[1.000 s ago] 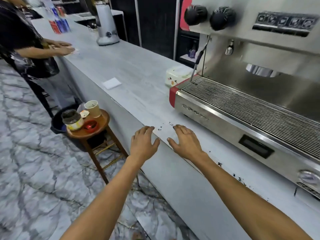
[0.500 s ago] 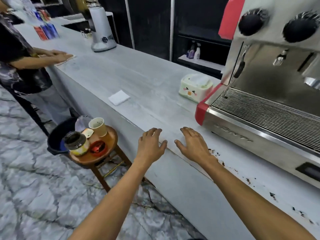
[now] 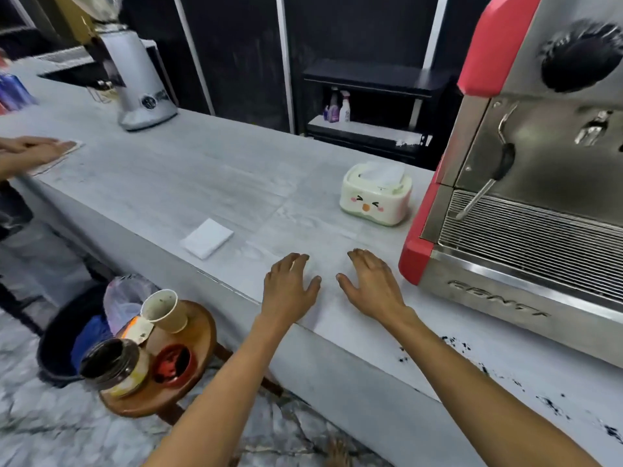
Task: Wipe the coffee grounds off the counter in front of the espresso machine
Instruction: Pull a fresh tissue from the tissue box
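Dark coffee grounds (image 3: 455, 345) lie scattered along the pale grey counter (image 3: 202, 183) in front of the steel and red espresso machine (image 3: 526, 230), trailing toward the lower right. My left hand (image 3: 288, 284) and my right hand (image 3: 372, 284) rest flat on the counter near its front edge, fingers spread, holding nothing, just left of the machine's red corner. A folded white cloth (image 3: 207, 238) lies on the counter to the left of my hands. A white tissue box with a cartoon face (image 3: 376, 195) stands beside the machine.
A grey grinder (image 3: 141, 85) stands at the far end of the counter. Another person's hands (image 3: 30, 151) press a cloth at the far left. Below the counter, a round wooden stool (image 3: 199, 348) holds a paper cup, a jar and a red lid; a dark bin sits beside it.
The view has swung left: the machine and grounds now sit further right, the cloth and tissue box nearer the middle. Both hands have slid left along the counter, away from the grounds.
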`<control>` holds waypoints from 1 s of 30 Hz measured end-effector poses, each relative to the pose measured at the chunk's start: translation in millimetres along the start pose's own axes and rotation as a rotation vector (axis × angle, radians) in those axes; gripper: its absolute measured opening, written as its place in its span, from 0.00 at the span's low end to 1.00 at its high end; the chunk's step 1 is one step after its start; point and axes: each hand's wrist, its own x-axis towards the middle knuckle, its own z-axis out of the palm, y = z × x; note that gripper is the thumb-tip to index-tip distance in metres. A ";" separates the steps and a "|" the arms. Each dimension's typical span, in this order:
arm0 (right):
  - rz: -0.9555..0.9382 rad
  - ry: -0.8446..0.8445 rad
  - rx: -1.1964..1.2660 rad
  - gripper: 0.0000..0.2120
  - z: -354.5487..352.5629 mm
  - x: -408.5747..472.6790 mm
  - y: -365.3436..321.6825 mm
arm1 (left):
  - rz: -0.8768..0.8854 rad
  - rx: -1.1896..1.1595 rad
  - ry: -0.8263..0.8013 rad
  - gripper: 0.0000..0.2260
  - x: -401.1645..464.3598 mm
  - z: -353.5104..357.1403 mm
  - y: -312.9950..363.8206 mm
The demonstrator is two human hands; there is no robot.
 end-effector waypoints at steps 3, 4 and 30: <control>0.038 0.031 -0.004 0.29 4.2 17.7 -0.6 | 0.032 -0.020 -0.011 0.25 24.6 -0.9 -5.0; 0.051 0.039 -0.004 0.28 5.0 22.9 -1.6 | 0.039 -0.021 -0.015 0.25 32.6 -1.0 -5.8; 0.534 0.415 -0.083 0.24 -43.6 186.0 32.0 | 0.565 -0.159 -0.063 0.25 261.7 15.4 32.1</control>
